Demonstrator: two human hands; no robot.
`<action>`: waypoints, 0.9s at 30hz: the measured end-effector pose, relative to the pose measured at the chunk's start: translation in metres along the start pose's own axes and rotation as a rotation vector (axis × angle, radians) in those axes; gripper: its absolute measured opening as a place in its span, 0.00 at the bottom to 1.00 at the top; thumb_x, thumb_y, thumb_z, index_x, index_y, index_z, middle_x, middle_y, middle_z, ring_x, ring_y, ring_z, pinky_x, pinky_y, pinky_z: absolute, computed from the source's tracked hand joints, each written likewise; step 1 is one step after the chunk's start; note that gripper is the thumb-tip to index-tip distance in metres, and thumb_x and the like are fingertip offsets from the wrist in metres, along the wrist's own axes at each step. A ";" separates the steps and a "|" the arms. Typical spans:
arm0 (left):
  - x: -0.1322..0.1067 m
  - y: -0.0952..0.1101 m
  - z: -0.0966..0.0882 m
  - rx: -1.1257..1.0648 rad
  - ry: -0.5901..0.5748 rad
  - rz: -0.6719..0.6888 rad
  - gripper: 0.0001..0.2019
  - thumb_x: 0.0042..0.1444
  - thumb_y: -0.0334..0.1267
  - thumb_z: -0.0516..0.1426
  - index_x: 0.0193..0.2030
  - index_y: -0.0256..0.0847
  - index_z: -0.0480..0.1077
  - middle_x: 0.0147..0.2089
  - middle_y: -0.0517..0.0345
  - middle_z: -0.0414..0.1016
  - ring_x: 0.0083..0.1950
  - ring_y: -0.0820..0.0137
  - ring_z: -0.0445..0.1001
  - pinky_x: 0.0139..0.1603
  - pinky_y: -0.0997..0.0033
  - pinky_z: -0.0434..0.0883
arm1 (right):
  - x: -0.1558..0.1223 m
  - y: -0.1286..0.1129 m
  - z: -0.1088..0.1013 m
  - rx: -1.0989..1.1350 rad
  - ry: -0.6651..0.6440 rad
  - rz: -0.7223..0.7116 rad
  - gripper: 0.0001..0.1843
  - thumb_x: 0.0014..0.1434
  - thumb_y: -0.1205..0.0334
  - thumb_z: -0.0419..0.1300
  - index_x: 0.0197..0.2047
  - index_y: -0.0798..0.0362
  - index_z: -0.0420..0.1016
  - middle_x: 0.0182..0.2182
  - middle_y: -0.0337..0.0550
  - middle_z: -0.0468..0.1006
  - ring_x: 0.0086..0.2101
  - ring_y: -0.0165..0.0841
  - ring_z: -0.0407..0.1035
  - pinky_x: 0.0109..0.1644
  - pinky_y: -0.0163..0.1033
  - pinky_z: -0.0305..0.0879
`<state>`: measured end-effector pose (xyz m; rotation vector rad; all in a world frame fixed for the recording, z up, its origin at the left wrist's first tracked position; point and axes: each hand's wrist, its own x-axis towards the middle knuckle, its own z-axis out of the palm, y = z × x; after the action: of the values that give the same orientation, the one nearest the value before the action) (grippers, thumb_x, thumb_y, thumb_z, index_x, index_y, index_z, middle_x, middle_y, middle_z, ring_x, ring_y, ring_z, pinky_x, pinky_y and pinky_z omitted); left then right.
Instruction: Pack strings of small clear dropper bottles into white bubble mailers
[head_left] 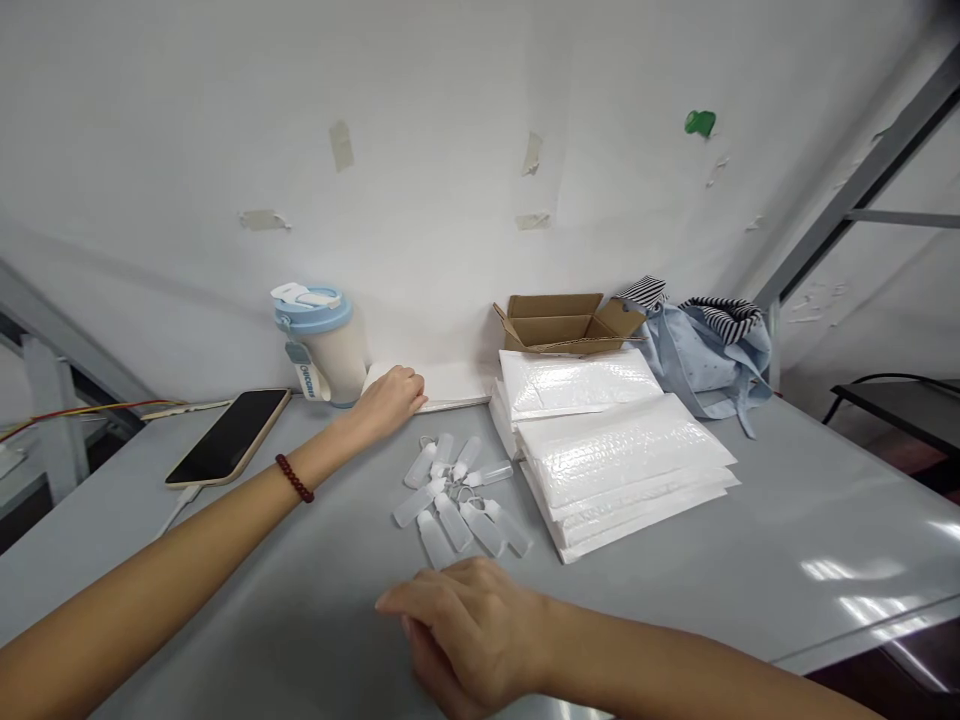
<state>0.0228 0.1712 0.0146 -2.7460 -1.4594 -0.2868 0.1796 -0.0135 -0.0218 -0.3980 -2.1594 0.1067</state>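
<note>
My left hand rests by the wall at the left end of a flat stack of white paper. Its fingers are curled down on the paper, with the fingertips hidden. Close to me, my right hand hovers over the grey table, half curled, thumb and fingers apart. Nothing shows in it, though the palm is hidden. Just beyond it lies a cluster of small translucent plastic bottles with white caps and metal rings. To their right are piled white bubble mailers, glossy and overlapping.
An open cardboard box sits behind the mailers, with a light blue cloth bag beside it. At left stand a cup with a blue lid and a phone on a cable. The grey table meets a white wall.
</note>
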 end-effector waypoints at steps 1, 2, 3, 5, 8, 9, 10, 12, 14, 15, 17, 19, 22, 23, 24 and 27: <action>0.001 0.003 0.001 0.032 -0.002 0.027 0.13 0.62 0.39 0.55 0.52 0.37 0.67 0.52 0.50 0.71 0.48 0.63 0.73 0.47 0.56 0.72 | 0.000 0.000 0.000 -0.001 -0.011 0.003 0.23 0.52 0.71 0.46 0.53 0.58 0.54 0.23 0.39 0.74 0.17 0.29 0.63 0.16 0.31 0.58; 0.001 0.005 0.002 0.059 -0.005 0.056 0.13 0.62 0.39 0.55 0.52 0.37 0.67 0.52 0.50 0.71 0.48 0.63 0.73 0.47 0.56 0.72 | 0.000 0.000 0.000 -0.001 -0.022 0.004 0.24 0.52 0.71 0.46 0.54 0.58 0.53 0.24 0.39 0.74 0.17 0.29 0.64 0.16 0.31 0.58; 0.001 0.008 0.003 0.082 -0.008 0.082 0.13 0.62 0.39 0.55 0.52 0.37 0.67 0.52 0.50 0.71 0.48 0.63 0.73 0.47 0.56 0.73 | 0.000 0.000 0.000 0.001 -0.029 0.001 0.24 0.52 0.71 0.46 0.54 0.58 0.53 0.24 0.39 0.74 0.18 0.29 0.64 0.16 0.31 0.58; 0.002 0.012 0.004 0.122 -0.012 0.122 0.13 0.62 0.39 0.55 0.52 0.37 0.67 0.52 0.50 0.71 0.48 0.63 0.73 0.47 0.56 0.73 | -0.001 0.000 0.001 0.004 -0.027 -0.008 0.25 0.52 0.71 0.46 0.55 0.58 0.52 0.24 0.38 0.73 0.18 0.30 0.65 0.16 0.31 0.59; 0.002 0.015 0.005 0.173 -0.012 0.146 0.13 0.62 0.39 0.55 0.52 0.38 0.67 0.52 0.50 0.71 0.47 0.64 0.73 0.46 0.57 0.73 | -0.003 0.001 0.002 0.000 -0.028 -0.004 0.25 0.52 0.71 0.46 0.55 0.57 0.51 0.23 0.37 0.72 0.18 0.30 0.65 0.17 0.31 0.58; 0.002 0.016 0.006 0.188 -0.013 0.148 0.13 0.62 0.39 0.55 0.52 0.38 0.67 0.52 0.50 0.71 0.47 0.64 0.73 0.46 0.57 0.73 | -0.004 0.002 0.003 -0.004 -0.032 -0.001 0.25 0.52 0.71 0.46 0.55 0.57 0.51 0.23 0.37 0.72 0.18 0.29 0.64 0.16 0.31 0.58; 0.002 0.016 0.006 0.202 -0.014 0.148 0.13 0.62 0.39 0.55 0.52 0.37 0.67 0.52 0.50 0.71 0.47 0.64 0.73 0.46 0.57 0.73 | -0.005 0.002 0.003 -0.007 -0.037 0.000 0.25 0.52 0.70 0.46 0.55 0.57 0.52 0.23 0.37 0.72 0.17 0.29 0.63 0.16 0.31 0.57; 0.001 0.018 0.007 0.228 -0.017 0.138 0.13 0.62 0.39 0.55 0.52 0.37 0.67 0.52 0.50 0.71 0.47 0.64 0.73 0.46 0.57 0.73 | -0.006 0.002 0.004 -0.014 -0.033 -0.009 0.24 0.53 0.70 0.45 0.54 0.57 0.52 0.23 0.37 0.71 0.17 0.29 0.62 0.16 0.31 0.56; 0.001 0.020 0.009 0.255 -0.018 0.113 0.13 0.62 0.39 0.55 0.52 0.37 0.67 0.51 0.50 0.71 0.47 0.64 0.73 0.45 0.57 0.74 | -0.006 0.001 0.005 -0.009 -0.019 -0.031 0.23 0.53 0.71 0.45 0.54 0.58 0.53 0.22 0.37 0.70 0.16 0.28 0.61 0.15 0.31 0.54; 0.001 0.021 0.009 0.269 -0.017 0.096 0.13 0.62 0.39 0.56 0.52 0.37 0.67 0.51 0.50 0.71 0.47 0.64 0.74 0.45 0.58 0.74 | -0.005 0.001 0.005 -0.009 -0.008 -0.041 0.23 0.53 0.71 0.45 0.53 0.59 0.54 0.22 0.36 0.70 0.16 0.28 0.61 0.15 0.30 0.54; 0.001 0.021 0.008 0.298 -0.012 0.057 0.13 0.62 0.39 0.56 0.52 0.37 0.67 0.51 0.50 0.71 0.47 0.64 0.74 0.44 0.58 0.74 | -0.003 0.001 0.005 -0.017 0.024 -0.051 0.22 0.52 0.72 0.45 0.52 0.60 0.56 0.21 0.36 0.69 0.16 0.27 0.60 0.15 0.30 0.53; 0.001 0.021 0.005 0.326 -0.004 0.028 0.13 0.62 0.39 0.56 0.52 0.37 0.67 0.50 0.51 0.71 0.46 0.64 0.74 0.44 0.59 0.74 | -0.001 0.001 0.004 -0.030 0.058 -0.051 0.20 0.52 0.72 0.46 0.50 0.60 0.59 0.20 0.36 0.69 0.16 0.27 0.60 0.14 0.30 0.54; -0.003 0.023 -0.005 0.370 0.023 0.016 0.13 0.62 0.38 0.56 0.51 0.37 0.67 0.50 0.51 0.72 0.45 0.65 0.74 0.43 0.59 0.74 | 0.002 0.004 0.001 -0.042 0.077 -0.069 0.19 0.53 0.71 0.45 0.49 0.60 0.59 0.19 0.35 0.67 0.16 0.27 0.59 0.14 0.30 0.54; -0.006 0.025 -0.008 0.387 0.037 0.018 0.13 0.62 0.38 0.56 0.51 0.37 0.68 0.50 0.51 0.72 0.45 0.65 0.74 0.43 0.60 0.74 | 0.003 0.005 -0.001 -0.048 0.072 -0.077 0.19 0.53 0.71 0.45 0.50 0.59 0.59 0.19 0.35 0.67 0.16 0.27 0.58 0.14 0.30 0.55; -0.010 0.027 -0.011 0.405 0.055 0.022 0.12 0.62 0.38 0.56 0.51 0.37 0.68 0.49 0.51 0.72 0.45 0.65 0.74 0.43 0.60 0.75 | 0.004 0.006 -0.004 -0.057 0.064 -0.081 0.19 0.54 0.70 0.45 0.50 0.59 0.59 0.19 0.35 0.67 0.16 0.28 0.59 0.15 0.30 0.56; -0.025 0.034 -0.017 0.454 0.131 0.046 0.10 0.62 0.33 0.55 0.50 0.36 0.68 0.47 0.51 0.73 0.44 0.65 0.75 0.42 0.61 0.75 | 0.007 0.010 -0.012 -0.098 0.020 -0.044 0.18 0.55 0.71 0.45 0.50 0.59 0.59 0.22 0.39 0.70 0.19 0.30 0.62 0.19 0.32 0.61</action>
<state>0.0350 0.1300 0.0293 -2.3470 -1.2439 -0.1127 0.1875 -0.0020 -0.0115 -0.4054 -2.1582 -0.0276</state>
